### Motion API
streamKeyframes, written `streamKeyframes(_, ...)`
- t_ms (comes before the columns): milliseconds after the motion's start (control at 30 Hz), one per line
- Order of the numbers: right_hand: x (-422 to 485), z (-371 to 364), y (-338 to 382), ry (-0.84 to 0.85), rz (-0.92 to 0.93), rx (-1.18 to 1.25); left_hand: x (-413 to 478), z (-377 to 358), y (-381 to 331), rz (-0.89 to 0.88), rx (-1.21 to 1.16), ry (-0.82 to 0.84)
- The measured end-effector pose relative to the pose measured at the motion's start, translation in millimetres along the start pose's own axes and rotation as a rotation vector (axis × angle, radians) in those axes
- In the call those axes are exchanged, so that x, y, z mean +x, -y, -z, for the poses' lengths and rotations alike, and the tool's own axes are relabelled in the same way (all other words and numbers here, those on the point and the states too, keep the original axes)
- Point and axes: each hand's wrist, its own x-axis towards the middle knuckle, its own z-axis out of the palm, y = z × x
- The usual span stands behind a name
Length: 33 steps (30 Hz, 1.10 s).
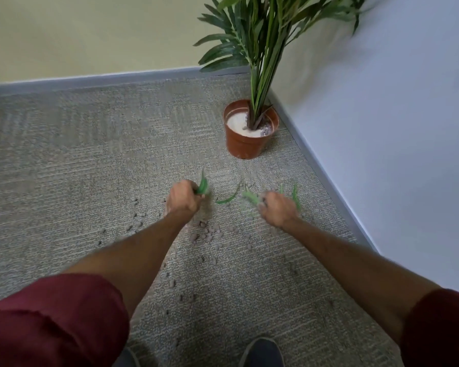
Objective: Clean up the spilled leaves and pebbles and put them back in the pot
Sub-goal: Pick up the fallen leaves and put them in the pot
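Grey carpet (90, 154) carries a terracotta pot (245, 144) in the corner. Short of the pot, the left hand (183, 198) and right hand (277, 209) each have fingers clamped on green leaves (203, 185). One loose leaf (227, 199) lies between them; pebbles (208, 234) lie scattered nearer the person.

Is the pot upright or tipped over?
Upright: the pot stands on its base on the carpet, rim facing up, plant stems rising from it.

A grey-beige textured carpet (77, 160) lies under both hands, a grey baseboard strip (104, 79) below a cream wall (90, 30) runs beyond them, a pale bluish-white wall (408, 128) stands to their right, and a dark shoe (261, 352) sits nearer than them.
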Motion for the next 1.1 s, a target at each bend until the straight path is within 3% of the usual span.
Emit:
streamKeyframes(200, 67.1, 70.6, 3.6, -0.138, -0.225, 0.557, 56.8, 35.2, -82.8, -0.03, -0.126, -0.015)
streamKeyframes(333, 115.3, 107.2, -1.7, -0.253, -0.365, 0.72, 96.5, 43.8, -125.0, -0.075, -0.212, -0.043)
streamKeyframes(633, 214.2, 128.9, -13.6, -0.348, -0.465, 0.746, 178.8, 24.0, -177.2, -0.08, -0.276, -0.12)
streamKeyframes(1100, 252.2, 116.9, -7.2, -0.407, -0.368, 0.428, 225.9, -3.0, -180.2, -0.087, -0.083, -0.19)
